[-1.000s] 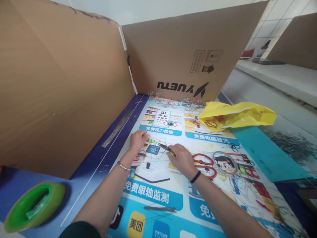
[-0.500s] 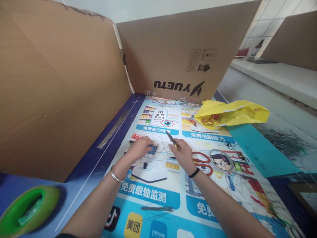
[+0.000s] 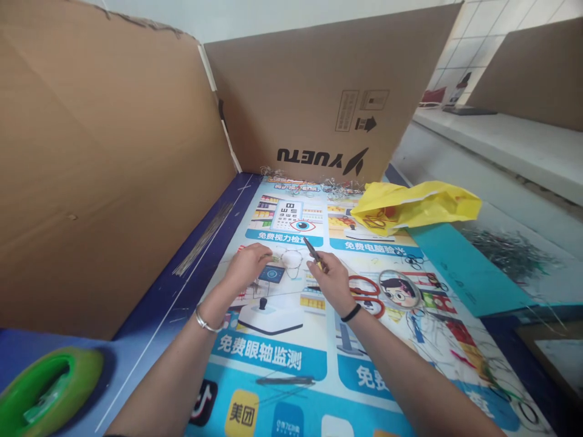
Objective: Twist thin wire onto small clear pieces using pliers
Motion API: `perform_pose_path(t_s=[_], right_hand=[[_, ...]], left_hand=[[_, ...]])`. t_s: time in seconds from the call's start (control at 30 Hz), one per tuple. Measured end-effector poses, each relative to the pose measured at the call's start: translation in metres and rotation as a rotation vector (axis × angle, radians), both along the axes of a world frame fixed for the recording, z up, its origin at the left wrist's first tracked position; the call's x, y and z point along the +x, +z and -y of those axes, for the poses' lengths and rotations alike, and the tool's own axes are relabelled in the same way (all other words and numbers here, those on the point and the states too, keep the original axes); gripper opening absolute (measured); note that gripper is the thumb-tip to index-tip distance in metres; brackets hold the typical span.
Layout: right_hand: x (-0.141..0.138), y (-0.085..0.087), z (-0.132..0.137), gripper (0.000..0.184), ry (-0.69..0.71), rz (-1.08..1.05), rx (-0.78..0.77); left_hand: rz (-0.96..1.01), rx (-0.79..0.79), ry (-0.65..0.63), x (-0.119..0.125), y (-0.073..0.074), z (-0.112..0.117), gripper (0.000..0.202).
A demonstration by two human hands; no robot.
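One pair of pliers (image 3: 312,251) is near the centre, clamped in the right hand (image 3: 333,280), its long axis pointing to eleven o'clock. At nine, the left hand (image 3: 246,267) bends its fingers; whether they pinch something, I cannot tell. One red-handled scissors (image 3: 365,297) lies at four, one tape roll (image 3: 84,376) at eight.

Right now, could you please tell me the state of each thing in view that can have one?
Left hand: pinching bent wire
Right hand: closed around pliers
Pliers: held, tip forward
Yellow bag: lying crumpled
Tape roll: lying flat
Straight wires: lying together
Cardboard panel: upright, print inverted
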State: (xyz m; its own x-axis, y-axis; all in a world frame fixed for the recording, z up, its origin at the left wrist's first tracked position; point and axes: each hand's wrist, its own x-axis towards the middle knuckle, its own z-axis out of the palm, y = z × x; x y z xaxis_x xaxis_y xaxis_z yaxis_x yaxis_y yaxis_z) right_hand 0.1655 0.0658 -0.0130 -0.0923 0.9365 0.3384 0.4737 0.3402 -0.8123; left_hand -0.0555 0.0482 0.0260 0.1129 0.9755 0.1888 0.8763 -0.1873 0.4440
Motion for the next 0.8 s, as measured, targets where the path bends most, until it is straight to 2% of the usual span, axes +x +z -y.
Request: perform_pose_path(t_s=[0.17, 0.27, 0.43, 0.6, 0.67, 0.8], right_hand=[[0.0, 0.002, 0.001, 0.027, 0.044, 0.041, -0.009], [0.0, 0.002, 0.001, 0.027, 0.067, 0.064, 0.004], [0.0, -0.001, 0.0, 0.028, 0.106, 0.093, 0.009], [0.0, -0.001, 0.0, 0.027, 0.138, 0.153, 0.01], [-0.001, -0.002, 0.0, 0.027, 0.14, 0.166, 0.015], [-0.001, -0.004, -0.001, 0.026, 0.132, 0.174, 0.016]], left_hand=[[-0.093, -0.215, -0.065, -0.025, 0.027, 0.014, 0.015], [-0.135, -0.28, -0.037, -0.03, 0.033, 0.022, 0.014], [-0.165, -0.242, 0.08, -0.03, 0.023, 0.03, 0.015], [-0.075, -0.161, 0.046, -0.012, 0.012, 0.033, 0.013], [-0.101, -0.147, 0.031, -0.004, 0.01, 0.033, 0.01], [-0.209, -0.185, 0.093, 0.005, 0.003, 0.031, 0.007]])
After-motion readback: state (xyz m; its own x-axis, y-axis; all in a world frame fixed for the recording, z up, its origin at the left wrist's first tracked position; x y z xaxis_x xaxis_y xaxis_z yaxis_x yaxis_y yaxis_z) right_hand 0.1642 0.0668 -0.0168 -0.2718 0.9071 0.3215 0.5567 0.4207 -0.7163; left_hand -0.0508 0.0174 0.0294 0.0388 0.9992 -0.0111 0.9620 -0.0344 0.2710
